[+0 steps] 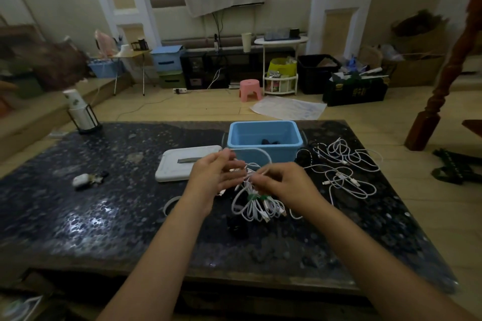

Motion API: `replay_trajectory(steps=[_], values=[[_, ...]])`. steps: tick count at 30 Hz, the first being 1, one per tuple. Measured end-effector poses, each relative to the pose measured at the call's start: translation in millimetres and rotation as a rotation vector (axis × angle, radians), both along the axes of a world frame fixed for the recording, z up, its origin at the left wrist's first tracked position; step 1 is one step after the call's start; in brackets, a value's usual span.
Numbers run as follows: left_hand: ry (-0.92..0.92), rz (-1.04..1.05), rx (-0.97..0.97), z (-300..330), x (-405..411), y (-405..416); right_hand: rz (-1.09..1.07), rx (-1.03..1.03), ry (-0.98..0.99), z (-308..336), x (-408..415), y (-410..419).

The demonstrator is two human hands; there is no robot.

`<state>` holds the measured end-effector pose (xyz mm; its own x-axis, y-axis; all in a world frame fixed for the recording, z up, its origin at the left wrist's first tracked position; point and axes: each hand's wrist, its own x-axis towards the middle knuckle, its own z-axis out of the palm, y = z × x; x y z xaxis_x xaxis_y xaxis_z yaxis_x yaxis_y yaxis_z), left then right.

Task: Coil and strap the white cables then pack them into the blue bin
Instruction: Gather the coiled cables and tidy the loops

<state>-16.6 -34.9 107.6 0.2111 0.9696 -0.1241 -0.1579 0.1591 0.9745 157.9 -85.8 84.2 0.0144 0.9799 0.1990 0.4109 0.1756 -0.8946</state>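
Dark table (78, 216): both hands (250, 180) hold white cables (257, 206) before blue bin (264, 138)

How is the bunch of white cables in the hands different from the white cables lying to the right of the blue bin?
The held bunch is gathered into loops and bound with green straps; the loose cables sprawl unbound. The left hand and right hand hold the bunch up in front of the blue bin; the loose cables lie flat on the table, untouched. Both are thin white cables with plugs.
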Motion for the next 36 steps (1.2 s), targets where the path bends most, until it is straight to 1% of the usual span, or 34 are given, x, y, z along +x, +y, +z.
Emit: replay_trajectory(steps=[1, 2, 3, 5, 7, 9, 12, 14, 16, 18, 20, 21, 23, 24, 25, 28, 30, 31, 33, 36], values=[[0.138, -0.016, 0.054, -1, -1, -1, -0.018, 0.004, 0.065, 4, 0, 1], [0.233, -0.043, 0.091, -2, -2, -1, -0.026, -0.007, 0.161, 8, 0, 2], [0.275, -0.081, 0.103, -3, -2, -2, -0.029, -0.031, 0.288, 12, 1, 2], [0.258, -0.172, 0.092, -3, -3, -5, -0.047, -0.085, 0.524, 16, 0, 2], [0.220, -0.268, 0.100, -5, -5, -8, -0.073, -0.128, 0.676, 16, -1, 2], [0.189, -0.339, 0.171, -8, -7, -11, -0.069, -0.181, 0.837, 16, -2, 3], [0.149, -0.319, 0.287, -13, -4, -13, -0.029, -0.237, 1.046, 16, -7, 4], [0.160, -0.270, 0.364, -15, 5, -17, 0.009, -0.290, 1.089, 13, -15, 4], [0.124, -0.187, 0.389, -16, 16, -22, 0.038, -0.367, 1.002, 7, -26, 2], [0.102, -0.010, 0.369, -14, 22, -23, 0.040, -0.446, 0.845, 1, -32, 0], [0.025, 0.129, 0.285, -11, 17, -17, -0.003, -0.482, 0.688, 0, -29, -1], [-0.041, 0.149, 0.240, -10, 13, -13, -0.062, -0.456, 0.579, 1, -25, 0], [-0.163, 0.144, 0.180, -9, 5, -5, -0.216, -0.325, 0.326, 0, -16, 1], [-0.194, 0.131, 0.167, -8, 2, -3, -0.259, -0.227, 0.224, 0, -12, 2], [-0.208, 0.118, 0.156, -8, -1, 0, -0.245, -0.133, 0.151, -1, -11, 3], [-0.183, 0.058, 0.145, -9, -1, 0, 0.040, 0.047, -0.029, -4, -16, 4], [-0.138, 0.021, 0.171, -9, -1, 0, 0.173, 0.067, -0.128, -10, -23, 3], [-0.124, 0.002, 0.181, -9, -2, 0, 0.206, 0.032, -0.116, -12, -26, 2], [-0.136, -0.028, 0.180, -6, -6, 0, 0.218, -0.008, -0.109, -18, -27, 3], [-0.217, -0.059, 0.133, 1, -15, 1, 0.212, 0.007, -0.241, -23, -23, 9]])
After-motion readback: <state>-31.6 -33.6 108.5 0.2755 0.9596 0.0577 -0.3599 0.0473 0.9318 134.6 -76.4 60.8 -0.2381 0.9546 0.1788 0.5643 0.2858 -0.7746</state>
